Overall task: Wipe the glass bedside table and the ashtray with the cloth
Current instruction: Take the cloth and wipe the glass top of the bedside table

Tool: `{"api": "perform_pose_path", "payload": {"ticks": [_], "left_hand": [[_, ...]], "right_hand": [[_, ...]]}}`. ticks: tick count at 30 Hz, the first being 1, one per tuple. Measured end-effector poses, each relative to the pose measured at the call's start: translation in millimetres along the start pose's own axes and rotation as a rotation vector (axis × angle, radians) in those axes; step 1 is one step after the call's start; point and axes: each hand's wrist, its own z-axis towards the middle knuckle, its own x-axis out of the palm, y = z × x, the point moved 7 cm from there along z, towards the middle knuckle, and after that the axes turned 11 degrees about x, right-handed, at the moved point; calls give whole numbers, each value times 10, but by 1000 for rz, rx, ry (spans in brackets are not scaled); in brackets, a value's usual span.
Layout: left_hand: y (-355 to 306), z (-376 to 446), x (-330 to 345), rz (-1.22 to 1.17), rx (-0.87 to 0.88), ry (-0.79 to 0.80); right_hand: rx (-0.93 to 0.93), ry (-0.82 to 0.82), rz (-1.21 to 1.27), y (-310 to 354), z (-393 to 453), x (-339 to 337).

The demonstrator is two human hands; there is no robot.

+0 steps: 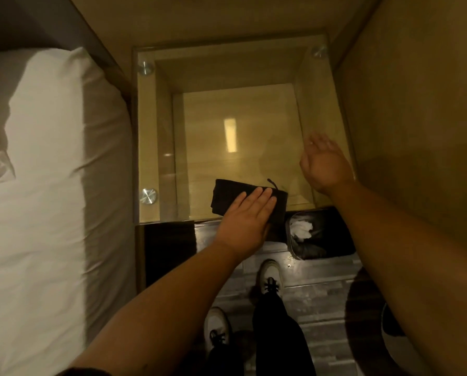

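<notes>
Two bare hands are out over the glass bedside table (199, 77), seen from straight above. Far left, the bed with its white pillow (50, 109) and white sheet (37, 240) runs right along the table's left edge. On the glass on that side, two round metal fittings: one at the far left corner (145, 68), one near the front left corner (148, 196); a third sits at the far right corner (319, 52). Through the clear top you can see the wooden box of the table below, and a bright strip of reflected light (230, 134) in the middle of the pane.

Now to the front edge: the dark cloth (229, 195), folded, lies flat on the glass near that edge, and the left hand (247, 219) is laid on it, palm down, fingers straight and close together, pressing rather than gripping. A thin dark tag or thread sticks up from the cloth's far right corner.

Moving right, the right hand (325, 162) is flat and open over the glass by the right side, fingers extended, nothing in it; whether it touches the pane, I cannot tell. Below it on the floor, a small bin (322, 234) with white crumpled paper inside stands against the table's front. Further down, two pale shoes (271, 276) on grey plank flooring. No ashtray appears anywhere in this view.
</notes>
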Motion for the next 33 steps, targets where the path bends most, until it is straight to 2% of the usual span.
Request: {"api": "perform_pose_path", "payload": {"ticks": [5,13,18,24,28,31,33], "left_hand": [[-9,-154,-9,2,38,-6],[225,-648,51,231,145,46],[295,-588,-14,332,150,36],[372,-504,-167,268,92,78],[141,-593,-225,136,66,110],[-102,-720,-109,-38,34,276],[-328,-816,-34,-46,40,391]], "right_hand": [[41,-4,0,18,-407,97],[81,-22,17,7,-891,134],[96,-17,5,0,-1054,111],[62,-44,-26,-77,-1354,-4],[141,53,-51,-205,-1682,52],[183,120,-45,-335,-1946,45],[205,109,-22,-470,-2146,-3]]}}
